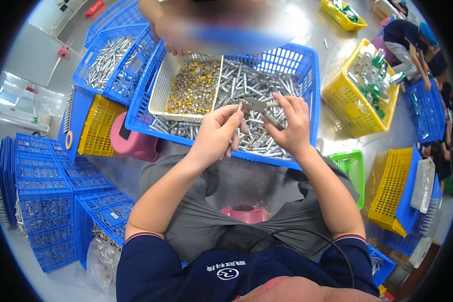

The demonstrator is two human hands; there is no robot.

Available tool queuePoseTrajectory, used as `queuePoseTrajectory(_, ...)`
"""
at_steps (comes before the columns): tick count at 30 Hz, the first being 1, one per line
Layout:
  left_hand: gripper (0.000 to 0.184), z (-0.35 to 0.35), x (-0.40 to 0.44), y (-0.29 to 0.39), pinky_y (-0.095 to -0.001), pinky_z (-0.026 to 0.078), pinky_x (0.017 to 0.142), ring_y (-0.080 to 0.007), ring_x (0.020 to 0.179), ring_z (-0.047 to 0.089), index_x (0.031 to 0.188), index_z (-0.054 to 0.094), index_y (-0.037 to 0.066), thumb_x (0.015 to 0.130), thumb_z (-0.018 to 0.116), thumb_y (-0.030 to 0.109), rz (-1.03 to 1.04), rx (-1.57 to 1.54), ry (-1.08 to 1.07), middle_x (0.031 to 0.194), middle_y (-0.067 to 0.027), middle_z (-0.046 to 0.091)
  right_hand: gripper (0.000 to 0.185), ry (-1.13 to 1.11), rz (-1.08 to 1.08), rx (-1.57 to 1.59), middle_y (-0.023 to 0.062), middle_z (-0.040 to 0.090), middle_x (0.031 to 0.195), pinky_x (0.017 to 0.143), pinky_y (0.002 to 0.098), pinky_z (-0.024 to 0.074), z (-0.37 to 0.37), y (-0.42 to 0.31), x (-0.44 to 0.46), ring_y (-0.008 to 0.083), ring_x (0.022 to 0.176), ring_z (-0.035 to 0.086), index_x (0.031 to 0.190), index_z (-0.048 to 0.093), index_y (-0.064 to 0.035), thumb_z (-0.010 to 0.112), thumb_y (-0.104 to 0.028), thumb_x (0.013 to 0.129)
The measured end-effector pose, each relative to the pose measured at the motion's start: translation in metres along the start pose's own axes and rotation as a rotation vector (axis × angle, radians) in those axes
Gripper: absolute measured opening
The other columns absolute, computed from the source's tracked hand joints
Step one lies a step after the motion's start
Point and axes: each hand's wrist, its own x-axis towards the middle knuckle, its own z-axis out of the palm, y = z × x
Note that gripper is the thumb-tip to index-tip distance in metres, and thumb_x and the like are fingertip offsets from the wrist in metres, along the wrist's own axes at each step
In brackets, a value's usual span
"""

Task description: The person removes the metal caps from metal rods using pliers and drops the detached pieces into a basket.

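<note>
My left hand [217,132] is closed around a slim metal part [240,106], its upper end showing beyond the thumb and the rest hidden by the fingers. Pliers [258,105] sit in my right hand [294,123], their jaws at the tip of that part; whether they clamp it I cannot tell. Both hands are over a large blue crate [314,108] filled with silvery metal rods [251,83]. Inside the crate's left side rests a white basket [158,93] of small brass-coloured and grey pieces [192,86].
Across the crate, another person's hand [175,50] is by the basket. A blue basket of rods [108,63], a yellow crate [101,123] and a pink stool [128,141] stand left. Yellow crates [355,110] stand right, with a green basket [355,171] nearer me.
</note>
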Motion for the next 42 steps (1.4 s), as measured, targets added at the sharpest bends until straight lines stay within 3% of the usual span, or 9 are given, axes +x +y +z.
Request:
queuePoseTrajectory(8, 0.031, 0.001, -0.001, 0.006, -0.0171, 0.030, 0.030, -0.0052, 0.043, 0.043, 0.112, 0.050, -0.002, 0.092, 0.039, 0.018, -0.042, -0.221, 0.059, 0.071, -0.0042, 0.053, 0.052, 0.005, 0.005, -0.033, 0.0097, 0.054, 0.089, 0.075, 0.0368, 0.0374, -0.004, -0.001, 0.004, 0.0262, 0.083, 0.050, 0.106, 0.056, -0.0052, 0.073, -0.021, 0.059)
queuePoseTrajectory(14, 0.031, 0.003, 0.002, 0.000, -0.0172, 0.030, 0.030, -0.0052, 0.042, 0.043, 0.113, 0.049, -0.003, 0.092, 0.038, 0.017, 0.081, -0.168, 0.130, 0.072, -0.0046, 0.053, 0.052, 0.015, 0.017, -0.060, 0.0092, 0.054, 0.089, 0.074, 0.0363, 0.0367, -0.006, 0.000, 0.005, 0.0256, 0.084, 0.051, 0.104, 0.058, -0.0059, 0.074, -0.022, 0.058)
queuePoseTrajectory(21, 0.032, 0.003, 0.002, 0.005, -0.0161, 0.028, 0.030, -0.0042, 0.044, 0.042, 0.113, 0.047, -0.002, 0.093, 0.039, 0.021, 0.032, -0.219, 0.093, 0.073, -0.0030, 0.051, 0.054, 0.055, -0.013, -0.144, 0.0067, 0.054, 0.089, 0.074, 0.0347, 0.0354, -0.011, -0.001, 0.009, 0.0230, 0.085, 0.050, 0.105, 0.059, -0.0087, 0.075, -0.021, 0.055)
queuePoseTrajectory(23, 0.033, 0.001, 0.000, 0.012, -0.0152, 0.026, 0.029, -0.0034, 0.045, 0.038, 0.117, 0.044, -0.001, 0.094, 0.038, 0.022, -0.130, -0.449, 0.048, 0.073, -0.0011, 0.048, 0.053, 0.061, -0.010, -0.154, 0.0064, 0.054, 0.089, 0.074, 0.0348, 0.0352, -0.010, -0.001, 0.009, 0.0227, 0.085, 0.050, 0.104, 0.059, -0.0088, 0.076, -0.021, 0.055)
queuePoseTrajectory(30, 0.032, -0.004, 0.002, 0.009, -0.0142, 0.022, 0.030, -0.0020, 0.045, 0.033, 0.119, 0.043, 0.004, 0.094, 0.038, 0.023, -0.220, -0.516, 0.021, 0.072, 0.0004, 0.046, 0.051, 0.049, 0.000, -0.231, 0.0032, 0.055, 0.087, 0.075, 0.0339, 0.0345, -0.013, -0.006, 0.010, 0.0209, 0.083, 0.050, 0.101, 0.062, -0.0115, 0.076, -0.020, 0.053)
queuePoseTrajectory(35, 0.018, 0.036, -0.014, -0.033, -0.0144, 0.019, 0.032, -0.0027, 0.044, 0.033, 0.102, 0.048, 0.011, 0.090, 0.048, 0.024, -0.721, -0.314, -0.299, 0.071, -0.0003, 0.048, 0.050, 0.083, -0.021, -0.261, 0.0004, 0.055, 0.082, 0.072, 0.0334, 0.0340, -0.008, 0.001, 0.016, 0.0191, 0.079, 0.050, 0.101, 0.062, -0.0132, 0.075, -0.018, 0.053)
queuePoseTrajectory(37, 0.017, 0.045, -0.016, -0.038, -0.0145, 0.020, 0.033, -0.0027, 0.044, 0.033, 0.100, 0.050, 0.011, 0.090, 0.048, 0.025, -0.683, -0.377, -0.302, 0.072, -0.0001, 0.049, 0.049, 0.092, -0.014, -0.251, 0.0000, 0.055, 0.081, 0.072, 0.0335, 0.0339, -0.007, 0.000, 0.016, 0.0186, 0.078, 0.050, 0.101, 0.062, -0.0134, 0.074, -0.018, 0.054)
queuePoseTrajectory(39, 0.018, 0.038, -0.006, -0.029, -0.0144, 0.021, 0.033, -0.0028, 0.045, 0.034, 0.102, 0.051, 0.012, 0.091, 0.046, 0.025, -0.582, -0.416, -0.095, 0.071, 0.0008, 0.048, 0.047, 0.036, 0.083, -0.203, 0.0010, 0.055, 0.081, 0.071, 0.0330, 0.0339, -0.005, 0.003, 0.013, 0.0191, 0.078, 0.051, 0.101, 0.062, -0.0128, 0.073, -0.019, 0.056)
queuePoseTrajectory(42, 0.028, 0.020, 0.002, -0.013, -0.0166, 0.027, 0.036, -0.0046, 0.047, 0.038, 0.115, 0.047, 0.006, 0.093, 0.038, 0.022, -0.311, -0.412, 0.014, 0.068, 0.0017, 0.046, 0.045, 0.040, 0.148, -0.130, 0.0026, 0.056, 0.077, 0.069, 0.0330, 0.0355, -0.002, 0.007, 0.012, 0.0204, 0.076, 0.052, 0.102, 0.062, -0.0115, 0.072, -0.020, 0.060)
